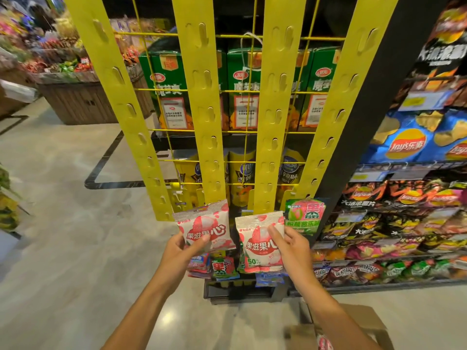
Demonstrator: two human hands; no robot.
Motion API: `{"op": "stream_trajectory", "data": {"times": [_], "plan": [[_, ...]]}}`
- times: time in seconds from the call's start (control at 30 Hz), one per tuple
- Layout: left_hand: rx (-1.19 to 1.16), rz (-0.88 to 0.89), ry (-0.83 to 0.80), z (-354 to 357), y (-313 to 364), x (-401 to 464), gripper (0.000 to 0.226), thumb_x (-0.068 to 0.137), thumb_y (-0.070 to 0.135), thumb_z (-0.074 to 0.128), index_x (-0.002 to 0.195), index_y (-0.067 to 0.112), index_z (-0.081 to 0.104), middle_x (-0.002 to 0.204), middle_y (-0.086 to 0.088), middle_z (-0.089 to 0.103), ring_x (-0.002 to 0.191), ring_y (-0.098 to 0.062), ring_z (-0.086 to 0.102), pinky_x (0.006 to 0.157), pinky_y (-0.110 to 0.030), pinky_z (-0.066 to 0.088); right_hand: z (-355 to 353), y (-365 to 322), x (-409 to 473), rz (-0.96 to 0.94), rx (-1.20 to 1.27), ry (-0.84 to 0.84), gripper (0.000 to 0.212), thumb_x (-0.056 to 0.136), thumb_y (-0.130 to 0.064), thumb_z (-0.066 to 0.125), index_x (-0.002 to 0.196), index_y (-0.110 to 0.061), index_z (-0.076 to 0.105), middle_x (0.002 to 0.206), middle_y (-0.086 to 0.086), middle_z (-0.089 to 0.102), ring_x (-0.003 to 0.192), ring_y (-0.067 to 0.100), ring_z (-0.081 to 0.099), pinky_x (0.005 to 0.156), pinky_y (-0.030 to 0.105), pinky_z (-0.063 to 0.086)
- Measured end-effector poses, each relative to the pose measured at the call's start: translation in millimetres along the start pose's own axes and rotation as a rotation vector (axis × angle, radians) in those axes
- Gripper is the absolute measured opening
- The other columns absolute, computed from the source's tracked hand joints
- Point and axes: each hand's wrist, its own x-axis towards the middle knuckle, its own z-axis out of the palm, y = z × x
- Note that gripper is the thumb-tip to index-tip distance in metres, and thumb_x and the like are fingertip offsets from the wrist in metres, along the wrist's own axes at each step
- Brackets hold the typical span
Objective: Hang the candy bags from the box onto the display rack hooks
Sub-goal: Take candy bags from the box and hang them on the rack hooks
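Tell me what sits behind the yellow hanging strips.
Behind the yellow strips a yellow wire grid shows, then green boxes above and yellow bags below. The strips cover parts of each.

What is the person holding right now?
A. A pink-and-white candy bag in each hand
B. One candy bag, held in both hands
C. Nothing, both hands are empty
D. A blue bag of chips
A: the left hand grips one pink-and-white candy bag, and the right hand grips a second matching bag.

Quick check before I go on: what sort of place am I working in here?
Almost certainly a supermarket or snack shop aisle: yellow hanging display strips, shelves of chip bags on the right, and a produce bin behind to the left.
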Motion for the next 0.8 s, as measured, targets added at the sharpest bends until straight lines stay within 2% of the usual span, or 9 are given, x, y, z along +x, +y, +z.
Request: {"op": "stream_trajectory", "data": {"times": [0.1,0.2,0.37,0.47,0.63,0.8], "plan": [[-0.066,-0.017,-0.014,-13,-1,4,0.084,0.056,0.056,0.09,0.119,0.007,0.065,0.112,-0.017,0.074,0.102,-0.038,0.071,0.086,-0.05,0.058,21,2,-2,0.001,0.03,-0.039,0.016,0.095,-0.022,0.066,0.104,-0.01,0.072,0.094,0.0,0.079,0.09,0.014,0.076,0.071,0.023,0.06],[-0.176,-0.095,-0.118,-29,-2,12,0.092,0.052,0.047,0.096,0.125,0.003,0.06,0.118,-0.023,0.07,0.106,-0.041,0.069,0.083,-0.044,0.059,40,4,-2,-0.002,0.036,-0.065,0.015,0.094,-0.024,0.067,0.104,-0.014,0.073,0.096,0.003,0.079,0.092,0.02,0.076,0.078,0.037,0.062],[-0.258,-0.231,-0.252,-42,2,25,0.103,0.045,0.036,0.1,0.132,0.005,0.054,0.121,-0.023,0.069,0.105,-0.037,0.07,0.081,-0.041,0.059,60,5,0,0.01,0.037,-0.073,0.015,0.094,-0.024,0.067,0.103,-0.012,0.072,0.093,0.004,0.079,0.089,0.023,0.077,0.077,0.04,0.063],[-0.335,-0.269,-0.272,-42,4,33,0.1,0.041,0.031,0.102,0.126,0.008,0.056,0.114,-0.02,0.072,0.096,-0.032,0.073,0.077,-0.041,0.061,68,4,1,0.015,0.028,-0.08,0.017,0.094,-0.025,0.067,0.103,-0.011,0.072,0.094,0.005,0.079,0.089,0.022,0.077,0.081,0.046,0.062],[-0.393,-0.297,-0.327,-36,8,42,0.094,0.038,0.029,0.102,0.12,0.009,0.06,0.111,-0.018,0.073,0.095,-0.031,0.073,0.082,-0.044,0.061,76,11,3,0.001,-0.005,-0.04,0.021,0.093,-0.029,0.07,0.099,-0.009,0.073,0.093,0.006,0.079,0.092,0.026,0.075,0.085,0.056,0.058],[-0.384,-0.321,-0.366,-32,11,46,0.094,0.039,0.031,0.102,0.119,0.007,0.06,0.106,-0.016,0.075,0.091,-0.029,0.074,0.078,-0.041,0.061,75,19,4,0.025,-0.053,-0.006,0.024,0.092,-0.035,0.07,0.092,-0.01,0.072,0.087,0.006,0.078,0.086,0.024,0.075,0.081,0.052,0.059]]}}
